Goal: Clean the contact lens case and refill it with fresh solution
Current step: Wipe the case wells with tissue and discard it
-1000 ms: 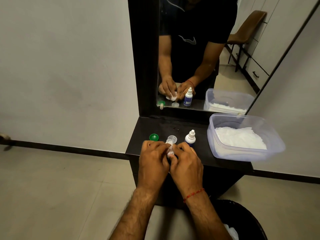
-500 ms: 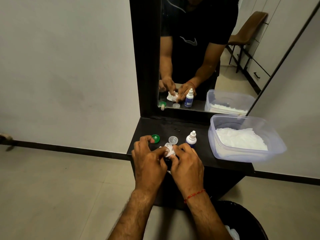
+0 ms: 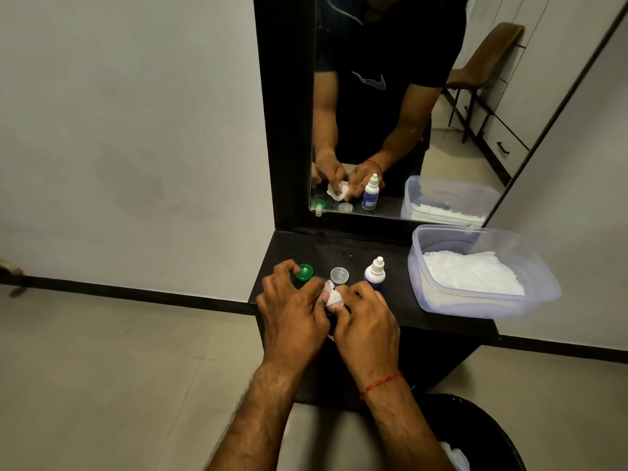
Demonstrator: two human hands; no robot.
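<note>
A dark surface (image 3: 401, 302) juts out below a wall mirror (image 3: 373, 113). A green cap (image 3: 304, 271) and a clear cap (image 3: 339, 275) lie on it, both off, and the solution bottle (image 3: 374, 273) stands upright just beside them. Over the front edge, the left hand (image 3: 292, 311) and right hand (image 3: 367, 324) each have their grip pinched on a crumpled tissue (image 3: 331, 297). The lens case is hidden, probably inside the tissue. Wiping seems to be underway, while refilling and recapping are still to do.

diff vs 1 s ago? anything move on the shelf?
The left hand and right hand eased back from the clear cap, and more of the tissue they pinch now shows. Left fingers spread beside the green cap. Caps, dropper bottle and plastic tub stayed put.
</note>
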